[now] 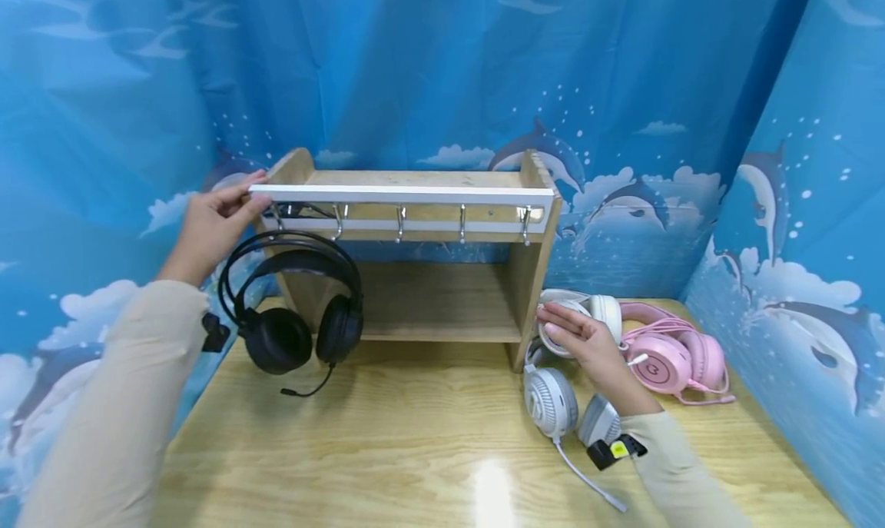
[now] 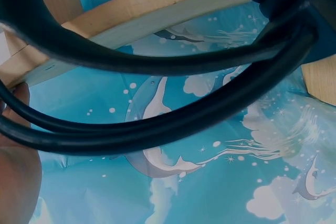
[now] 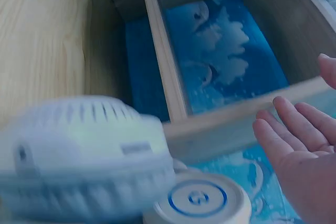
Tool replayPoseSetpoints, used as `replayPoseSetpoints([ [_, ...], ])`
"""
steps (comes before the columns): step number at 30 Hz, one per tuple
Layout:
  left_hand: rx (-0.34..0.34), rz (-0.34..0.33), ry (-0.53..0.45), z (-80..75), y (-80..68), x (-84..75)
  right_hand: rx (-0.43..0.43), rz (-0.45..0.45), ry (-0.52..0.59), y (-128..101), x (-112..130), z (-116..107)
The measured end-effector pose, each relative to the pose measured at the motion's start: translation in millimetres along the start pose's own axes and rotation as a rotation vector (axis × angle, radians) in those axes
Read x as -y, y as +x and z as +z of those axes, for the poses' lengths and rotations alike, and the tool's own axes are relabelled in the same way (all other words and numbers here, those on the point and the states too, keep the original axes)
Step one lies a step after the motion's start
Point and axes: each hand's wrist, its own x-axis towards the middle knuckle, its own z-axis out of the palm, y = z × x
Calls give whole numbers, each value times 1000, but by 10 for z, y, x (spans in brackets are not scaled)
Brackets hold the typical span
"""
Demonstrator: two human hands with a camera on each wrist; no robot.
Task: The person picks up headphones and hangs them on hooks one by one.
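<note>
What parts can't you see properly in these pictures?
- Head view: the black headset covers the hook it hangs from.
- Head view: the right hand hides part of the white headset.
- Left wrist view: the black bands fill the frame; most of the left hand is cut off.
- Right wrist view: the white earcup is blurred.

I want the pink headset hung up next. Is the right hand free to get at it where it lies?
Probably yes. The right hand is open, holding nothing, above the white headset. The pink headset lies just beyond it on the table, uncovered, with nothing between them.
</note>
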Motion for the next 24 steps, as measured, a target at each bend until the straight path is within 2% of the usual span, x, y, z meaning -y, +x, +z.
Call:
replayPoseSetpoints([
  [6, -3, 7, 13, 9, 3, 1, -51, -3, -6, 8, 19, -254],
  [15, 2, 20, 0, 8, 5, 30, -77, 106, 147, 60, 79, -654],
  [20, -1, 24, -7, 9, -13, 4, -103, 85, 184, 110, 37, -884],
  [24, 0, 31, -18, -4, -21, -20, -146, 91, 165, 144, -7, -1031],
])
